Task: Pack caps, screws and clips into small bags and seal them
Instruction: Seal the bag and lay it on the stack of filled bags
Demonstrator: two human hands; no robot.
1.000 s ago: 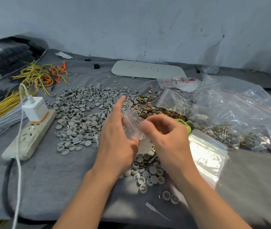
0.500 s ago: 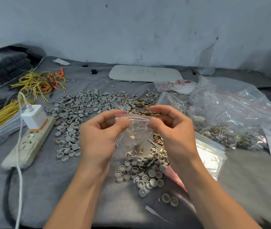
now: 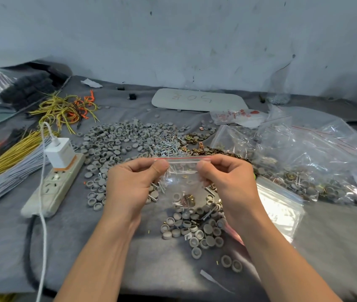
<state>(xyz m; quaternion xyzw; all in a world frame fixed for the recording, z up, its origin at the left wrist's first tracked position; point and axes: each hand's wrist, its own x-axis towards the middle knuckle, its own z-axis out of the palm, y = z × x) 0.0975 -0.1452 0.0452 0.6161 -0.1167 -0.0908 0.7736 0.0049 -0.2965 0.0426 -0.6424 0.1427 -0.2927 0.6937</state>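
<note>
A small clear zip bag (image 3: 183, 182) with a red line along its top hangs upright above the table. My left hand (image 3: 132, 184) pinches its top left corner and my right hand (image 3: 225, 182) pinches its top right corner. A few screws, a brass clip and a cap lie in the bag's bottom. Grey caps (image 3: 116, 140) are spread over the grey cloth behind, with a smaller heap of caps (image 3: 195, 229) under the bag. Silver screws (image 3: 168, 147) and brass clips (image 3: 197, 149) lie just beyond the bag.
A power strip (image 3: 53, 188) with a white charger (image 3: 60, 152) lies at the left, beside yellow and grey wire bundles (image 3: 5, 162). Large clear bags (image 3: 304, 153) holding parts fill the right. A stack of empty small bags (image 3: 280, 205) lies right of my right hand.
The bag went from folded between my hands to hanging upright, held by its top. My hands have moved apart along the zip edge, pulling it straight.
</note>
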